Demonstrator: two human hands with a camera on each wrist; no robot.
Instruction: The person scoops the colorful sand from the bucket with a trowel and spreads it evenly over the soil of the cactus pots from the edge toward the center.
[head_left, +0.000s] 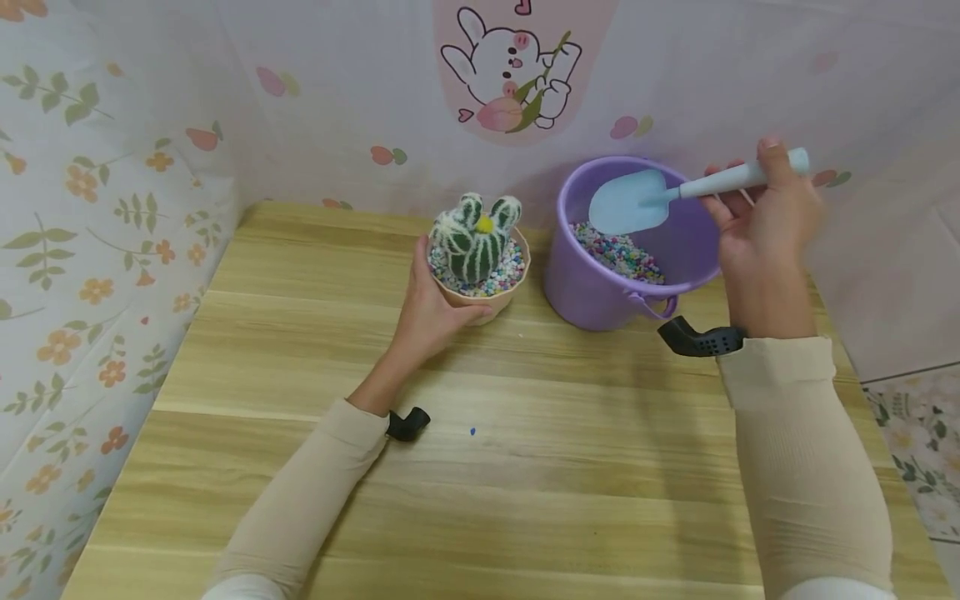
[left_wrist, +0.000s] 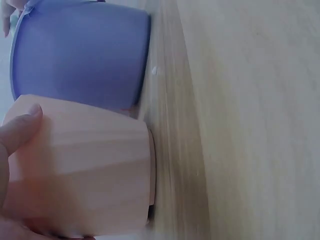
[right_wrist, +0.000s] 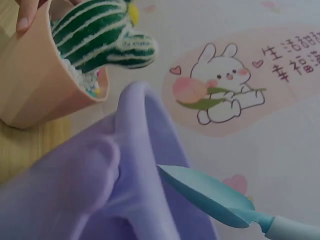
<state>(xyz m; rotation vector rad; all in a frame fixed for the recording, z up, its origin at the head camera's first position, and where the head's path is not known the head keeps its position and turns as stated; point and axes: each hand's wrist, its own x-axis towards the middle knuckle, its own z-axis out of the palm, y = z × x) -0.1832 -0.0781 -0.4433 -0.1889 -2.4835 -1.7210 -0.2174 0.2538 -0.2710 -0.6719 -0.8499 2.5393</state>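
Observation:
My left hand point(head_left: 435, 304) grips the side of a peach flower pot point(left_wrist: 85, 165), thumb across its front. In the pot stands a green artificial cactus point(head_left: 476, 250) with white stripes and a yellow tip, set in colourful pebbles point(head_left: 491, 283). My right hand point(head_left: 772, 217) holds a light blue trowel point(head_left: 633, 202) by its pale handle. The trowel's blade is over the mouth of a purple bucket point(head_left: 592, 292), and no pebbles show on it. Multicoloured pebbles point(head_left: 618, 254) lie in the bottom of the bucket. The right wrist view shows the trowel blade point(right_wrist: 210, 192) beside the bucket rim.
Pot and bucket stand near the back edge of a wooden table point(head_left: 525, 500). A small blue pebble point(head_left: 472, 432) lies on the wood. Behind rises a pale cloth with a rabbit print point(head_left: 510, 71), and a floral cloth point(head_left: 97, 250) hangs at left.

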